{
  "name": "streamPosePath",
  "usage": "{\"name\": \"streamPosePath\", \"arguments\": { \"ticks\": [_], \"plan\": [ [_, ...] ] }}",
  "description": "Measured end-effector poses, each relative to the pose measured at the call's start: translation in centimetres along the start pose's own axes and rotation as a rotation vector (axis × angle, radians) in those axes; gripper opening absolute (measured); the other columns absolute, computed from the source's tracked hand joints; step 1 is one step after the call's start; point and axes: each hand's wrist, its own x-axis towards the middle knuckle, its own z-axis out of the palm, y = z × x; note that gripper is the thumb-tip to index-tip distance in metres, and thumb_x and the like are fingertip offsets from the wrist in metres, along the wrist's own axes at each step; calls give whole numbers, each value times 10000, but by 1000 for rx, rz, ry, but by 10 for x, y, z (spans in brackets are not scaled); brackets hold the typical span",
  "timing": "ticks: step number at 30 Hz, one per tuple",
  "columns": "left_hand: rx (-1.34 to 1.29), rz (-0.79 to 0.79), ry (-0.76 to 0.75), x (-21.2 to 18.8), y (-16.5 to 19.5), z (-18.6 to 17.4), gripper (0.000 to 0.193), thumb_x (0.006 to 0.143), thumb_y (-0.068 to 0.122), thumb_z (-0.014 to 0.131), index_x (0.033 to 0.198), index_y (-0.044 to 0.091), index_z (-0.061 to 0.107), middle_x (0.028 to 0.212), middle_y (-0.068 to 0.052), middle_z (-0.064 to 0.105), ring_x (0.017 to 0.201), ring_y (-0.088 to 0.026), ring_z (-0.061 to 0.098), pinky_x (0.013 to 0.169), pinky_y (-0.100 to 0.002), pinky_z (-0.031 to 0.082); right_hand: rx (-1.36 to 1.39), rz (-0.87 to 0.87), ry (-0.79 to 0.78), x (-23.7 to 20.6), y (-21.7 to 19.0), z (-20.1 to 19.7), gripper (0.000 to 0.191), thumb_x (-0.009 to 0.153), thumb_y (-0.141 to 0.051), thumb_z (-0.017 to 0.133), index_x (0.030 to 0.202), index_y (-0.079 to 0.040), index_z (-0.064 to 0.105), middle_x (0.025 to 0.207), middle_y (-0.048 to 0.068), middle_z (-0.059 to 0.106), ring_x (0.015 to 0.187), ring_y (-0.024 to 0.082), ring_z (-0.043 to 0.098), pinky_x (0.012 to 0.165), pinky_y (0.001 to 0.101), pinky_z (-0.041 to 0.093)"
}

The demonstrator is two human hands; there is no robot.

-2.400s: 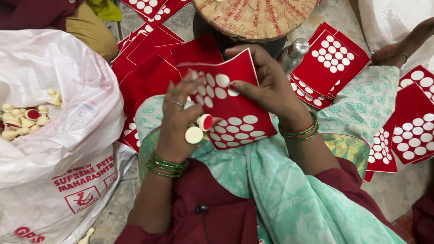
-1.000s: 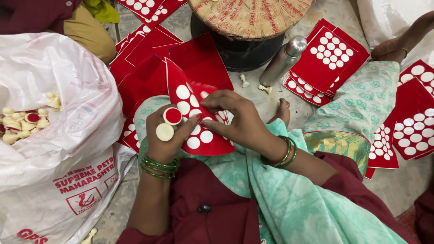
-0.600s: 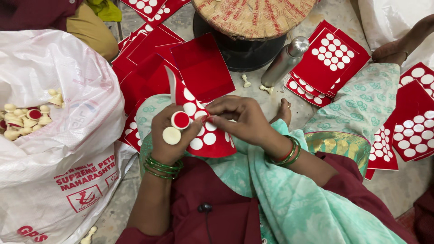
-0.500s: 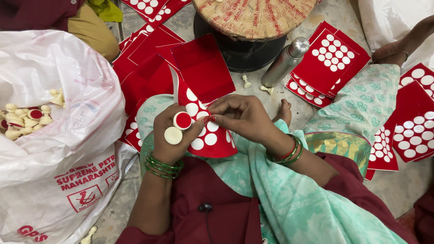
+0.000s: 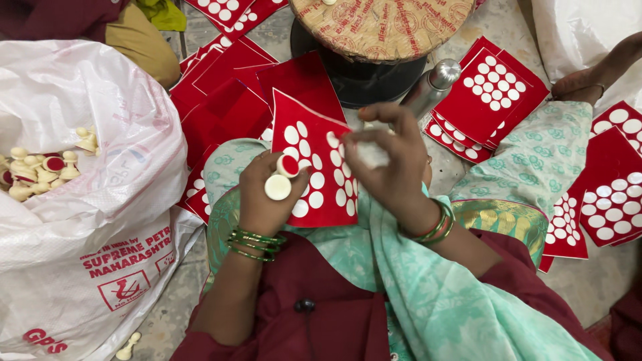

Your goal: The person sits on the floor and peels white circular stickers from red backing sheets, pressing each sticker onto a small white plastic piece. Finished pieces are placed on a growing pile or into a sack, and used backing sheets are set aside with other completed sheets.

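Observation:
My left hand (image 5: pixel 262 194) grips two cream chess pawns base-up (image 5: pixel 281 177); one base carries a red felt disc, the other is bare. The same hand pins a red sheet (image 5: pixel 314 167) dotted with round white cut-outs, standing upright over my lap. My right hand (image 5: pixel 388 164) is raised in front of that sheet with a small white backing piece pinched at the fingertips, slightly blurred. Green bangles circle both wrists.
A big white plastic sack (image 5: pixel 80 200) of cream chess pawns sits at left; one pawn (image 5: pixel 127 346) lies on the floor. Punched red sheets (image 5: pixel 491 90) are strewn around. A round woven-topped stool (image 5: pixel 374 33) and steel bottle (image 5: pixel 431 87) stand ahead. Another person's foot (image 5: pixel 588 77) is at right.
My right hand has lifted from the sheet's lower part to its upper edge, pulling a small white piece away. The left hand has tilted the sheet more upright, still holding the two pawns.

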Motion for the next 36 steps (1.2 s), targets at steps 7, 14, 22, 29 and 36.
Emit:
{"name": "streamPosePath", "arguments": {
  "ticks": [7, 14, 22, 29, 36],
  "plan": [
    [112, -13, -67, -1, 10, 9, 277, 762, 158, 843, 978, 38, 717, 891, -131, 696, 838, -292, 693, 735, -390, 549, -346, -697, 107, -8, -31, 4, 190, 930, -277, 908, 1082, -246, 798, 1215, -55, 623, 1121, 124, 618, 1077, 446, 381],
    [139, 24, -71, -1, 15, 11, 259, 723, 111, 814, 945, 33, 707, 939, -125, 713, 900, -314, 686, 779, -408, 550, -323, -696, 45, -12, -27, 7, 181, 936, -247, 901, 1069, -226, 780, 1210, -50, 637, 1119, 135, 639, 1072, 467, 383],
    [150, 42, -52, -2, 11, 12, 260, 732, 93, 807, 960, 24, 701, 945, -125, 709, 895, -314, 684, 772, -409, 551, -240, -614, -44, -10, -27, 7, 212, 927, -231, 902, 1062, -190, 743, 1197, -34, 660, 1091, 144, 664, 1103, 492, 336],
    [156, 13, -59, -1, 9, 13, 257, 731, 94, 806, 953, 19, 700, 919, -129, 698, 871, -309, 688, 750, -405, 552, -231, -621, -61, -8, -27, 6, 220, 921, -247, 894, 1078, -189, 750, 1210, -26, 668, 1103, 145, 664, 1107, 489, 334],
    [188, 26, -69, -1, 8, 12, 245, 718, 86, 794, 930, 18, 693, 908, -130, 691, 865, -315, 679, 741, -410, 547, -171, -564, -208, -1, -30, -1, 257, 902, -226, 873, 1119, -177, 744, 1232, -9, 676, 1138, 167, 658, 1130, 504, 321]
  ]
}}
